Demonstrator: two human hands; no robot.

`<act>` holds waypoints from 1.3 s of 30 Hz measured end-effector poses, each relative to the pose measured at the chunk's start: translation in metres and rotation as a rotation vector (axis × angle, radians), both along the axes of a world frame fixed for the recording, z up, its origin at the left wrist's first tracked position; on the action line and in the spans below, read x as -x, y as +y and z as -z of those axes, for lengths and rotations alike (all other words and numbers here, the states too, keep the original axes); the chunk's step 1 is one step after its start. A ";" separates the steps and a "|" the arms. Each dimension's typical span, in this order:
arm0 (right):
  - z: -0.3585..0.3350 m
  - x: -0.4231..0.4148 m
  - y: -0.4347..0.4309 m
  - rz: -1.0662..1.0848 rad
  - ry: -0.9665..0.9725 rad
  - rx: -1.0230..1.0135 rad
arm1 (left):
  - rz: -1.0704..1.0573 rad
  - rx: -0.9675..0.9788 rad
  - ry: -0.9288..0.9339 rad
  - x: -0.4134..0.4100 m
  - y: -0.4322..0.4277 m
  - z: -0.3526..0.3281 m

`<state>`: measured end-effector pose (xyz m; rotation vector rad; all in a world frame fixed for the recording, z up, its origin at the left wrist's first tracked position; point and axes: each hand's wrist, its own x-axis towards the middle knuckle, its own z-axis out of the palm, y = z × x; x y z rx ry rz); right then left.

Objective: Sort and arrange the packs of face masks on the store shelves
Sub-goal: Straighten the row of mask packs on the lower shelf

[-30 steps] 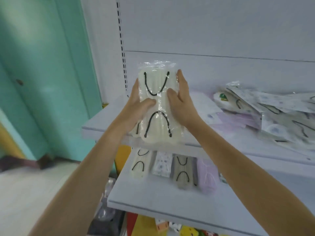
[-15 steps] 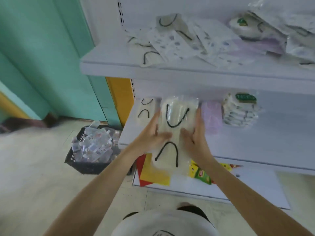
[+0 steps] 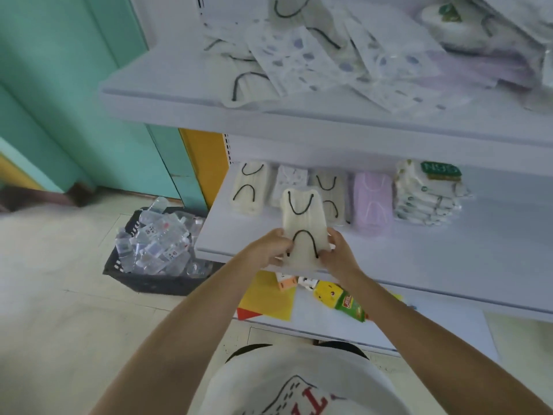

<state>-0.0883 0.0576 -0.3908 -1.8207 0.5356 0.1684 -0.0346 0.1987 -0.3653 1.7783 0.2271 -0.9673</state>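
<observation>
Both hands — left hand (image 3: 267, 247), right hand (image 3: 336, 253) — pinch the cream mask pack (image 3: 302, 227) by its lower corners over the shelf's (image 3: 449, 265) front edge — light, soft, slippery wrap.

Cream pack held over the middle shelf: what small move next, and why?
Probably shift the held pack left and back onto the matching cream pack at the row's left end; left hand and right hand grip its near edge.
</observation>
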 end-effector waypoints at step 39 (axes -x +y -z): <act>0.054 -0.170 0.131 -0.235 0.018 0.601 | 0.290 -0.281 -0.590 -0.193 0.131 0.098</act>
